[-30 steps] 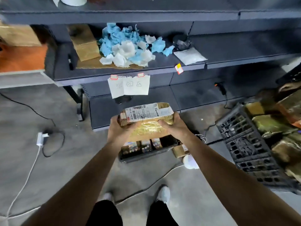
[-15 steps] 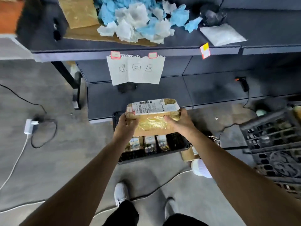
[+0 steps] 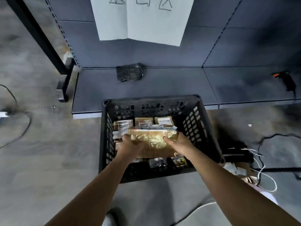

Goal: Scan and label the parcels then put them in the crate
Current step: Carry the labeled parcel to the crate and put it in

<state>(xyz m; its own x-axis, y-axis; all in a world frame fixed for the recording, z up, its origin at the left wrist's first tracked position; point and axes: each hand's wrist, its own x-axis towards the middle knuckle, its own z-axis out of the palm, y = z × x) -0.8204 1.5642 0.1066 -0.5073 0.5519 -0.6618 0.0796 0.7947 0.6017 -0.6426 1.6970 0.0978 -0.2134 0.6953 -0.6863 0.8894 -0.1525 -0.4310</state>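
over the black crate [image 3: 151,99] on the floor [image 3: 40,152], you hold one brown parcel [image 3: 153,141] with both hands. your left hand [image 3: 130,146] grips its left end and your right hand [image 3: 178,144] grips its right end, each thumb lying on the shiny taped face. the parcel sits within the crate's walls, above smaller parcels [image 3: 144,122] packed along the far side, and you cannot tell whether it touches them. a white label runs along its far edge. behind the crate, the low shelf [image 3: 162,88] carries a dark bundle [image 3: 129,72] and, well to the right, a scanner [image 3: 286,79]. a white sheet [image 3: 143,20] hangs above. cables [image 3: 263,173] trail beside the crate's right wall.
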